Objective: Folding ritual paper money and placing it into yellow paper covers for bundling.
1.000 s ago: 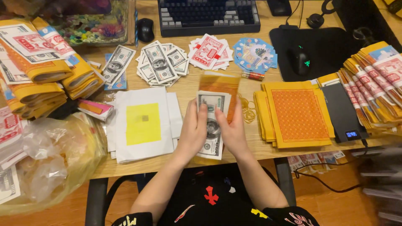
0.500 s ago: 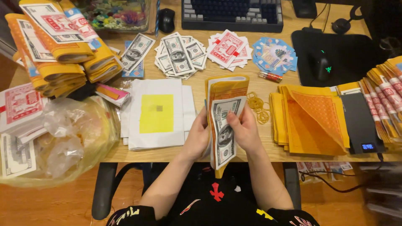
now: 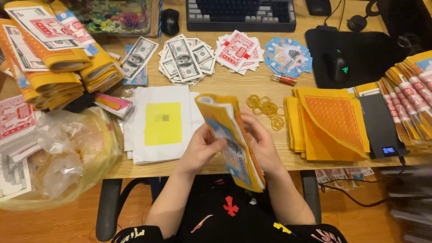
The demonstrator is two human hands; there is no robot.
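Cluttered wooden desk (image 3: 234, 85) — left hand (image 3: 203, 148) and right hand (image 3: 260, 141) both grasp a folded yellow paper bundle (image 3: 230, 135) at the near edge, rubber bands (image 3: 266, 108) just right.

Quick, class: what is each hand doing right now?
Left hand: closed on the folded yellow paper bundle.
Right hand: gripping the same bundle.

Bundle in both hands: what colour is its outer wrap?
Yellow-orange; the bundle shows best in the head view.
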